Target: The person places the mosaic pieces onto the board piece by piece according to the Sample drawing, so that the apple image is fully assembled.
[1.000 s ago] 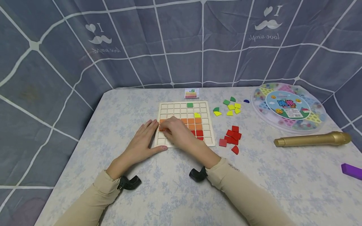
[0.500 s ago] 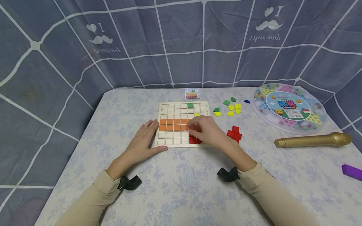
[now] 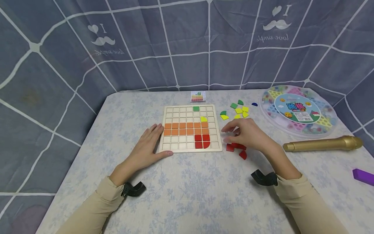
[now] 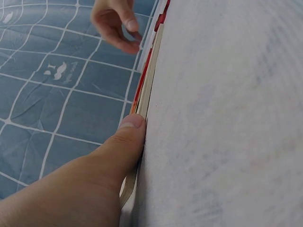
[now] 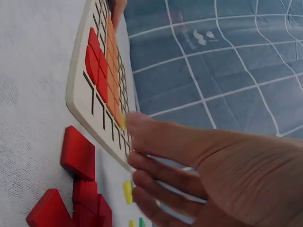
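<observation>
My left hand (image 3: 144, 148) lies flat with straight fingers along the left edge of a pale wooden grid board (image 3: 183, 145); its thumb touches the near left corner, seen closely in the left wrist view. Two rows of orange tiles (image 3: 182, 125) cross the board. Below them at right sits a block of red tiles (image 3: 198, 145), and above are one yellow tile (image 3: 203, 119) and one green tile (image 3: 196, 109). Right of the board, my right hand (image 3: 248, 133) hovers over loose red tiles (image 3: 230, 148), thumb and forefinger apart. The right wrist view shows nothing between them.
Loose yellow tiles (image 3: 238, 111), green tiles (image 3: 233, 106) and a dark blue half-round (image 3: 255, 104) lie behind the right hand. A small picture card (image 3: 198, 96) is behind the board. Farther right are a clear round case (image 3: 268, 120), a gold microphone-shaped stick (image 3: 321, 145) and a purple block (image 3: 363, 177).
My right hand has moved from the board's left part, across the red tiles, to the loose red tiles at right, uncovering the orange rows. The left hand stays in place.
</observation>
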Tool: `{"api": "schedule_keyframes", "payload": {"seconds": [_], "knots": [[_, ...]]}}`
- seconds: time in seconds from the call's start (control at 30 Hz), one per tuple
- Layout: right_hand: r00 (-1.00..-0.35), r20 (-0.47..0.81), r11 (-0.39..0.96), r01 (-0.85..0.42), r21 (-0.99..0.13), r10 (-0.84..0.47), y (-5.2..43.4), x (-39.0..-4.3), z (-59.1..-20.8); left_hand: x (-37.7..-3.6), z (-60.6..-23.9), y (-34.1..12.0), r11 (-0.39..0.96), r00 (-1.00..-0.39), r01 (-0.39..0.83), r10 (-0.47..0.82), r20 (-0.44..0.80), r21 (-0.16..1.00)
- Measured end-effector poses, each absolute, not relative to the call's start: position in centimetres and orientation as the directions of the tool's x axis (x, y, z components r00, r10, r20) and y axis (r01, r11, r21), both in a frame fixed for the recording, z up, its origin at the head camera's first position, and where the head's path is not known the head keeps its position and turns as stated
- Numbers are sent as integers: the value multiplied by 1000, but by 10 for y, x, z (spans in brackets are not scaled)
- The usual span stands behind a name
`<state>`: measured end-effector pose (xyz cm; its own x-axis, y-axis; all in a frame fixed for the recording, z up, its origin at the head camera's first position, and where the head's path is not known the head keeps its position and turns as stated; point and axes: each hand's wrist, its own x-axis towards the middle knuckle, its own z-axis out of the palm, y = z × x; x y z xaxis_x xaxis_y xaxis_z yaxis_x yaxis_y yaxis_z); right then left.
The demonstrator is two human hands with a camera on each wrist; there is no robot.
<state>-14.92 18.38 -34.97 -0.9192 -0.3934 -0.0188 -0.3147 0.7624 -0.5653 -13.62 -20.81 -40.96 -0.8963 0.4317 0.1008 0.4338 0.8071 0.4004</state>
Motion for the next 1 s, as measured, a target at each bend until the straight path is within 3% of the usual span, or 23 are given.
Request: {"api": "schedule_keyframes", "payload": {"seconds": [0.2,1.0], "knots": [[-880,-114,780,-341,-525,-461,186,-152,-354,-138,-411,-207,806,-895,437,432,107,399],[-881,-85,786,-368,-496,-466,211,-159,-354,-139,-410,-210,798,-893,442,435,116,408]]}}
